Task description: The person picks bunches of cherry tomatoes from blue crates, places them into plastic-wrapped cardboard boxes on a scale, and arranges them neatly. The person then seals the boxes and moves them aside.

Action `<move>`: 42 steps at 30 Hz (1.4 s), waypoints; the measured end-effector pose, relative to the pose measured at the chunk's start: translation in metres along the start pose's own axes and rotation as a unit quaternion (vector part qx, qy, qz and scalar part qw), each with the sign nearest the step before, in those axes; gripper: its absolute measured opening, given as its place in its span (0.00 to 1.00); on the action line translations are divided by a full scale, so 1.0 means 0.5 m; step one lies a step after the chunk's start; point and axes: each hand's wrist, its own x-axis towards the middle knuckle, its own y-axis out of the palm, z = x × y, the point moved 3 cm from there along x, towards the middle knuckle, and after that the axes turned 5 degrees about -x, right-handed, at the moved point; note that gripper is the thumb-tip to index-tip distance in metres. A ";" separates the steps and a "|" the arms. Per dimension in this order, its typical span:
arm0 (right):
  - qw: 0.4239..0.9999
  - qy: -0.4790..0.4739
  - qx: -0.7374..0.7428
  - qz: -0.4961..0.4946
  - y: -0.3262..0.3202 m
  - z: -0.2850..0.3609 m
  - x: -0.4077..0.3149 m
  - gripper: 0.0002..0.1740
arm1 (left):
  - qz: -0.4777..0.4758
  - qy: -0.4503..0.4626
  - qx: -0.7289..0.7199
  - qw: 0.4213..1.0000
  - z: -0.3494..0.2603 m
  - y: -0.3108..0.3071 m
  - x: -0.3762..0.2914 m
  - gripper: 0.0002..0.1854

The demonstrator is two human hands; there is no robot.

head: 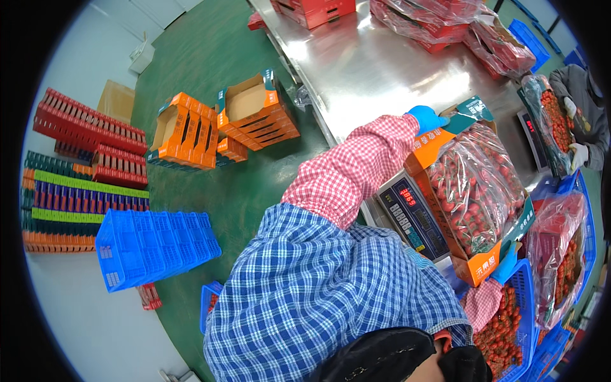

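Observation:
My left hand, in a blue glove, grips the upper teal corner of an orange and teal cardboard box. At the box's lower corner, my right hand, also blue-gloved, holds the side, its fingers partly hidden. The box is full of small red tomatoes in clear plastic film. Beside and partly beneath it is a digital scale with a lit red display. Whether the box bears on the scale's platform cannot be told.
A blue crate holds loose tomatoes. Film-wrapped boxes lie at the right. A co-worker's gloved hands hold another tomato box. Red boxes stand on the steel table. Stacked orange boxes and blue crates stand on the floor.

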 end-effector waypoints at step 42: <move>0.668 -0.569 -0.341 0.339 1.529 0.379 -0.335 0.24 | -0.581 0.015 0.039 0.813 0.912 -0.918 -0.328 0.21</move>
